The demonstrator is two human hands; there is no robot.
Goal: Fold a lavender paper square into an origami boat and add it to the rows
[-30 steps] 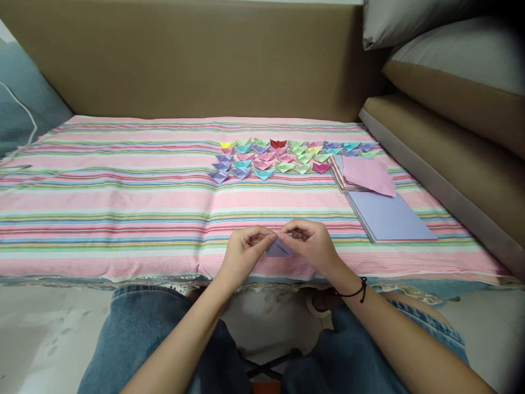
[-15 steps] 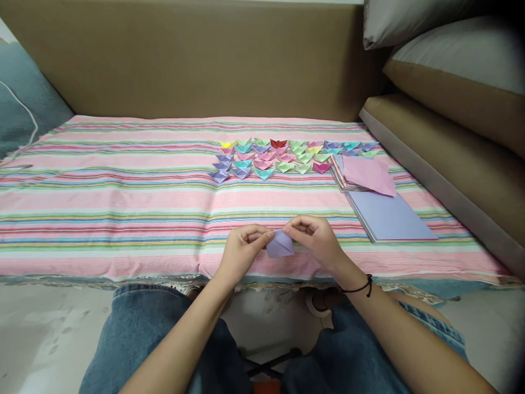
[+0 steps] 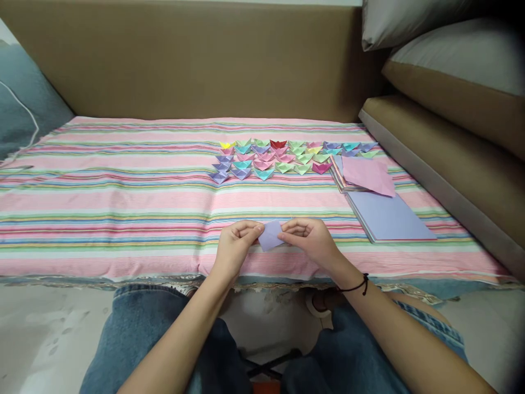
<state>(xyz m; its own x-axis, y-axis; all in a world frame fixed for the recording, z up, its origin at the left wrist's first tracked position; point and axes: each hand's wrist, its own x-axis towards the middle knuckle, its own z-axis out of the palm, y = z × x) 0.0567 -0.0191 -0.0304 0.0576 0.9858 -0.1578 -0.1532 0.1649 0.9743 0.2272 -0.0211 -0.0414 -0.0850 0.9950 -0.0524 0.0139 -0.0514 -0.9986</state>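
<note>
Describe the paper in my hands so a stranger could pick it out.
On the striped cloth, look to the near edge, where the left hand and right hand meet. Pinched between them is a small folded lilac paper, the only piece in hands; the other folded shapes lie farther back.

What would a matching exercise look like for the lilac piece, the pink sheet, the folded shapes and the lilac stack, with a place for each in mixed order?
Things:
1. lilac piece
2. pink sheet
3. folded shapes
4. lilac stack

Places:
A. in rows on the far part of the cloth
B. pinched between the left hand and the right hand
C. flat on the cloth, just right of the hands
D. on top of the farther stack

Pairs: 1-B, 2-D, 3-A, 4-C
</note>
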